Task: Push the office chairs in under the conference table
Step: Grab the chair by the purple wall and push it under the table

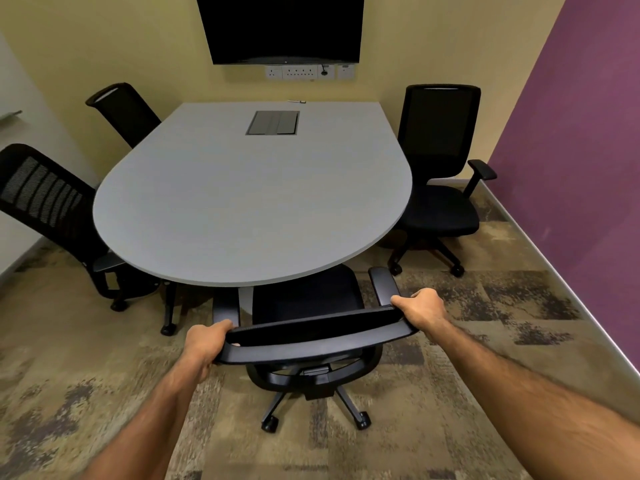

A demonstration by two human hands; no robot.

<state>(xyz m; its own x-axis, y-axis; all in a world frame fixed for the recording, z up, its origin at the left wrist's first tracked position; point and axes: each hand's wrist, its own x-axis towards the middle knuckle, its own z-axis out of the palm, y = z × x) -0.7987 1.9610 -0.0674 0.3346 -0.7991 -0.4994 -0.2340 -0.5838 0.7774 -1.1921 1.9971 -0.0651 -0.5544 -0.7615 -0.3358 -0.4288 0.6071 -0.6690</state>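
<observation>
A grey conference table [242, 202] with a rounded near end fills the middle of the room. Right below me stands a black office chair [311, 337], its seat partly under the table's near edge. My left hand [204, 344] grips the left end of its backrest top and my right hand [424, 308] grips the right end. Another black chair [438, 188] stands at the table's right side, its seat mostly out from under the top. Two black mesh chairs sit on the left, one near [45, 199] and one far [124, 112], both tucked close to the table.
A dark screen [280, 26] hangs on the far yellow wall above a row of sockets [299, 72]. A metal cable box [273, 123] is set into the tabletop. A purple wall [571, 168] runs along the right. Patterned carpet [485, 306] lies open beside it.
</observation>
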